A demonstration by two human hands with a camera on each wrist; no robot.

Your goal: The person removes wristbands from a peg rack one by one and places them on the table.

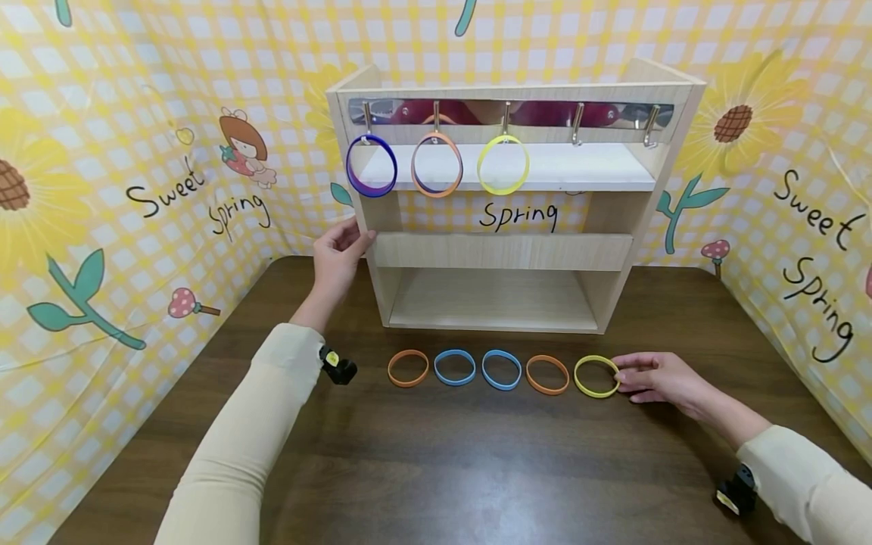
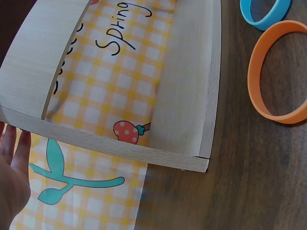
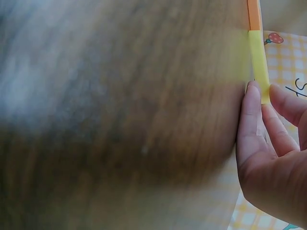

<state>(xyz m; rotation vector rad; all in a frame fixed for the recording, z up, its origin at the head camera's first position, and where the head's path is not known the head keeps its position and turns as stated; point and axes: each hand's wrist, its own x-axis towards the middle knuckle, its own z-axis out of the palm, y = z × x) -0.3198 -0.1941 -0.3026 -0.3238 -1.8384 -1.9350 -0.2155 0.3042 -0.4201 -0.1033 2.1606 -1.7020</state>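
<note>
At the right end of a row of bands on the table, my right hand pinches the edge of a yellow wristband. In the right wrist view, the thumb and fingertips meet at the end of that band, seen edge-on. My left hand rests against the left side panel of a pale wooden rack, its fingers fairly straight along the outer face. Left of the yellow band lie an orange wristband, a blue one, another blue one and an orange one.
A metal hook strip runs across the rack's top. From its hooks hang a purple band, an orange band with a dark one behind it, and a yellow band. Patterned cloth surrounds the dark wooden table.
</note>
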